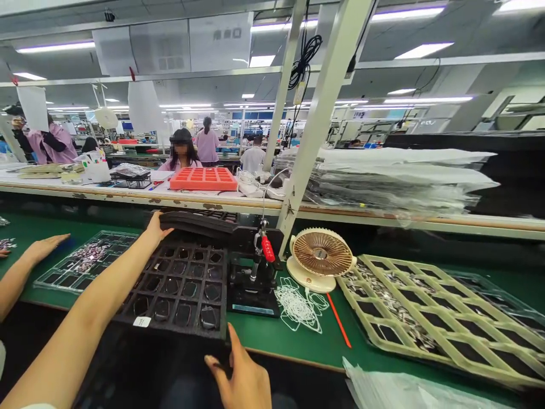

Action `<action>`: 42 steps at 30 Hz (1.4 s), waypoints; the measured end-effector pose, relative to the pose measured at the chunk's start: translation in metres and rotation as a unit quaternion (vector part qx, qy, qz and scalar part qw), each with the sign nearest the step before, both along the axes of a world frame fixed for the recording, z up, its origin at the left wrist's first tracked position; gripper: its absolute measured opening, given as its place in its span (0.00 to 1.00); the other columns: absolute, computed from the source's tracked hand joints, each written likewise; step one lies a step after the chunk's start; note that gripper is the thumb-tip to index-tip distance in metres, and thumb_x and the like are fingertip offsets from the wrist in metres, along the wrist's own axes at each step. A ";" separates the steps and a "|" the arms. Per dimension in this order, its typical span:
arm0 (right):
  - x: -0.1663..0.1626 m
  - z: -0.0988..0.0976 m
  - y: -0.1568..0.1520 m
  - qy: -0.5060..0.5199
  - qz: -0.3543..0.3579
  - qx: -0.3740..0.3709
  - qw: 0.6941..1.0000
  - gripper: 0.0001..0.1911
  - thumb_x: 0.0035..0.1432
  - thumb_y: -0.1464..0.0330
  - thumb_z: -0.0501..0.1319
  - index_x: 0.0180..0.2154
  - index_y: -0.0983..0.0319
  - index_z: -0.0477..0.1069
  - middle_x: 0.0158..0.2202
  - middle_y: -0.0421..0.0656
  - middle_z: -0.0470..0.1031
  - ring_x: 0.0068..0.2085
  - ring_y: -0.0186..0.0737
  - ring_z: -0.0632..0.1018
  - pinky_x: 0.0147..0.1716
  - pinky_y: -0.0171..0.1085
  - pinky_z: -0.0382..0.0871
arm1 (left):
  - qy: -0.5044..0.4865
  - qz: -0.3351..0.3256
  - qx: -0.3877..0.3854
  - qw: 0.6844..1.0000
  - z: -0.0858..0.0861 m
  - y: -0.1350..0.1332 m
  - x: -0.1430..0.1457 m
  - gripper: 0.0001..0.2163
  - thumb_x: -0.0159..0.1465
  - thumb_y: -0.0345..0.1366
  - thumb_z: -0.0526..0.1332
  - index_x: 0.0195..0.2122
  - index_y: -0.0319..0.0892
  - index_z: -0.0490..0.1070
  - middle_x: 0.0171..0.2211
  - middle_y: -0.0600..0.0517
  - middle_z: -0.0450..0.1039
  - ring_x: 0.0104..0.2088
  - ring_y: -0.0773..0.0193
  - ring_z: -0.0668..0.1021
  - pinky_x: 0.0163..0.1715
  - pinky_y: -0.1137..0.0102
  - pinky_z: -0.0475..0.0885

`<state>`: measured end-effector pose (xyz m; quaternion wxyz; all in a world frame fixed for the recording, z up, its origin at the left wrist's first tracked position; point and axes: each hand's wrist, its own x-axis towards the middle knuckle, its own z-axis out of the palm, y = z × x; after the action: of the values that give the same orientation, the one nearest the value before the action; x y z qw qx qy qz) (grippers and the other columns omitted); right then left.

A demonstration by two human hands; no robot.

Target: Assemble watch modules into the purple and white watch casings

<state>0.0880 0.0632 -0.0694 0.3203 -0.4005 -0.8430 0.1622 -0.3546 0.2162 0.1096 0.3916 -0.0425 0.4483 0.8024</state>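
Note:
A black foam tray [193, 309] with a numbered white label holds dark, glossy, rounded-square pieces in its compartments. Behind it, black foam sheets [198, 224] lie stacked, and my left hand [156, 228] grips their left end, with some fingers hidden. My right hand [244, 378] is at the tray's front right corner, thumb and index finger spread apart; the index fingertip is at the tray edge and the other fingers are mostly hidden. Right of the tray stands a toggle clamp fixture [254, 284] with a red handle.
A co-worker's hand [45, 248] reaches in from the left beside a clear tray [46, 278] of small parts. A fan [321, 255], tangled white cord [298, 307], red stick [339, 321] and yellowish tray [455, 318] are at right. A shelf edge [128, 196] runs behind.

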 end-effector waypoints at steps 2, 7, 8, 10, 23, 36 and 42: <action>-0.011 0.000 -0.002 0.004 -0.013 0.008 1.000 0.31 0.71 0.55 0.61 0.70 0.60 0.65 0.36 0.43 0.84 0.30 0.43 0.85 0.30 0.33 0.76 | 0.011 0.017 -0.019 1.000 -0.001 -0.019 -0.007 0.19 0.71 0.43 0.65 0.60 0.42 0.72 0.59 0.43 0.74 0.53 0.51 0.79 0.52 0.51 0.79; -0.027 0.001 0.002 -0.017 -0.027 0.012 0.999 0.26 0.75 0.57 0.56 0.67 0.62 0.68 0.43 0.49 0.86 0.36 0.48 0.88 0.34 0.36 0.78 | 0.033 0.040 -0.043 0.998 -0.009 -0.077 -0.015 0.18 0.71 0.42 0.65 0.59 0.41 0.72 0.57 0.43 0.75 0.52 0.52 0.80 0.50 0.52 0.79; -0.029 0.002 0.002 -0.029 -0.027 0.005 0.999 0.26 0.75 0.59 0.57 0.67 0.62 0.67 0.45 0.49 0.86 0.38 0.49 0.88 0.35 0.37 0.78 | 0.038 0.044 -0.046 0.997 -0.011 -0.089 -0.015 0.18 0.71 0.43 0.65 0.59 0.41 0.72 0.57 0.43 0.75 0.51 0.52 0.80 0.50 0.53 0.80; -0.032 0.005 0.002 -0.053 -0.032 -0.010 0.998 0.26 0.74 0.60 0.59 0.67 0.63 0.67 0.47 0.51 0.86 0.40 0.50 0.88 0.36 0.37 0.78 | 0.047 0.052 -0.051 0.996 -0.013 -0.114 -0.013 0.18 0.71 0.43 0.65 0.58 0.41 0.73 0.55 0.44 0.76 0.49 0.54 0.81 0.48 0.54 0.80; -0.033 0.020 0.000 -0.083 -0.037 -0.056 0.994 0.25 0.73 0.61 0.60 0.66 0.64 0.68 0.49 0.50 0.85 0.41 0.50 0.88 0.35 0.37 0.75 | 0.090 0.106 -0.078 0.987 -0.043 -0.251 0.043 0.03 0.60 0.31 0.60 0.34 0.44 0.73 0.36 0.49 0.80 0.38 0.55 0.84 0.40 0.56 0.86; -0.021 0.019 0.003 -0.013 -0.018 -0.138 0.990 0.22 0.69 0.62 0.62 0.62 0.55 0.72 0.41 0.43 0.86 0.38 0.47 0.87 0.33 0.35 0.71 | 0.143 0.022 -0.160 0.976 -0.063 -0.330 0.086 0.07 0.63 0.38 0.63 0.40 0.43 0.78 0.40 0.41 0.83 0.36 0.46 0.86 0.37 0.48 0.86; 0.015 0.026 0.006 0.123 0.016 -0.161 0.979 0.40 0.66 0.47 0.63 0.72 0.58 0.61 0.55 0.48 0.81 0.44 0.44 0.85 0.40 0.35 0.80 | 0.294 0.109 -0.294 0.903 -0.091 -0.363 0.064 0.21 0.60 0.56 0.70 0.38 0.41 0.78 0.40 0.39 0.81 0.39 0.44 0.84 0.38 0.50 0.85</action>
<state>0.1026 0.0691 -0.0435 0.3504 -0.4102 -0.7663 0.3490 -0.2903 -0.1468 0.0188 0.1217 0.0335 0.7514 0.6477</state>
